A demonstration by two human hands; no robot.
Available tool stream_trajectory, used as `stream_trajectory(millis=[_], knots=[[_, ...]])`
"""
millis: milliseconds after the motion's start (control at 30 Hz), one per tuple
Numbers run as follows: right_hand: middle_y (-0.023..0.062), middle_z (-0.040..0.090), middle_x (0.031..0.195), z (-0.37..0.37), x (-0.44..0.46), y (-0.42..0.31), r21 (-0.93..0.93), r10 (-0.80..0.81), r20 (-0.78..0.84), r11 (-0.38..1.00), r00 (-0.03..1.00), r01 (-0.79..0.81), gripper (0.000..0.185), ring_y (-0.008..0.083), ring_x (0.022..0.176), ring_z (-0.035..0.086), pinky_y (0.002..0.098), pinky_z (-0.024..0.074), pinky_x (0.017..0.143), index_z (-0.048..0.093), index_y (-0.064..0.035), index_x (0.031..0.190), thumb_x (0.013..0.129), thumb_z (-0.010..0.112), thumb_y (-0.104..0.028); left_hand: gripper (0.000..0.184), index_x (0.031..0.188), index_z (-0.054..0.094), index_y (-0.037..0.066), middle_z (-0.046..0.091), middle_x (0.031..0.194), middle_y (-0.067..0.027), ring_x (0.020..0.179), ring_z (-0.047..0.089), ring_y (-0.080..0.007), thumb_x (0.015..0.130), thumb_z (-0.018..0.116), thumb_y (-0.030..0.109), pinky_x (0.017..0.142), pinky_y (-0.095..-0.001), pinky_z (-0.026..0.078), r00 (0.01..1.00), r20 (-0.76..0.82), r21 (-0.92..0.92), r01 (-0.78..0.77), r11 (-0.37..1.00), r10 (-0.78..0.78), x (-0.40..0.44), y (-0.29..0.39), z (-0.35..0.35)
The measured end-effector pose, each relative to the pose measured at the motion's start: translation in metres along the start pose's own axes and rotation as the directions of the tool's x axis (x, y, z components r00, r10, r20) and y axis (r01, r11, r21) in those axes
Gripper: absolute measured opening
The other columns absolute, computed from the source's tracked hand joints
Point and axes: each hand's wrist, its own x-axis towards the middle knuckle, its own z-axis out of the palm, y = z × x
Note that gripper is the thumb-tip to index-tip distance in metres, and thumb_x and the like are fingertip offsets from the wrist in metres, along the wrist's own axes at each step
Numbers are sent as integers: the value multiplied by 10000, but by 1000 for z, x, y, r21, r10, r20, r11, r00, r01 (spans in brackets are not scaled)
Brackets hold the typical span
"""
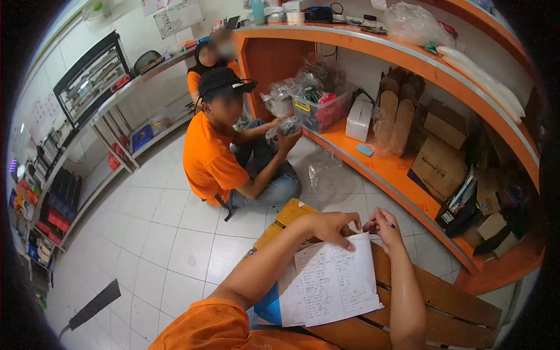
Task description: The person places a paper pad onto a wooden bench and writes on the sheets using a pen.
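Observation:
A handwritten sheet of paper (pixel 335 283), creased and covered in columns of writing, lies in front of me on a slatted wooden bench (pixel 455 303). My left hand (pixel 331 227) rests over its top edge, fingers apart and bent, the thumb on the page. Just beyond the sheet's upper right corner, my right hand (pixel 386 228) is closed around a dark pen (pixel 391 225). Something blue (pixel 269 306) shows under the left side of the paper.
A person in orange (pixel 213 154) sits on the tiled floor (pixel 169 233), handling a plastic-wrapped item (pixel 283 129). Another person (pixel 195 81) is behind. An orange shelf unit (pixel 379 166) holds a clear bin (pixel 321 108) and cardboard boxes (pixel 438 166). Metal shelving (pixel 99 140) lines the left wall.

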Motion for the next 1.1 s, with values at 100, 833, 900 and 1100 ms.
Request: stream_trajectory(millis=[100,833,900,1100], knots=[[82,716,853,-1,-2,-3,-28,88,104,996,991,-85,393,175,800,689,316,525,756,637,-46,1035,1117,546,-420,534,1274,589,5,774,976,-153,867,730,-199,872,865,224,766,-344,577,994,93,-9,59,998,-58,0,-4,-7],[191,720,1262,1,-1,6,-566,-60,425,761,903,317,766,286,1185,685,392,519,1039,627,29,1315,760,970,-373,321,1038,756,35,743,976,-200,890,723,-381,855,782,298,777,-473,563,951,-273,524,19,851,147,19,-18,5],[200,723,1265,7,-11,-8,-574,-30,416,767,909,288,768,295,1177,690,396,523,1039,628,29,1324,767,965,-379,311,996,745,28,738,986,-206,905,722,-397,871,775,311,782,-480,566,897,-368,568,9,823,244,21,-21,10],[171,744,1238,18,-12,-22,-586,6,378,776,926,234,707,265,1148,702,388,533,1027,655,17,1287,765,966,-344,235,952,697,52,714,935,-190,890,707,-428,882,753,268,773,-539,556,821,-523,634,195,748,229,20,16,13]])
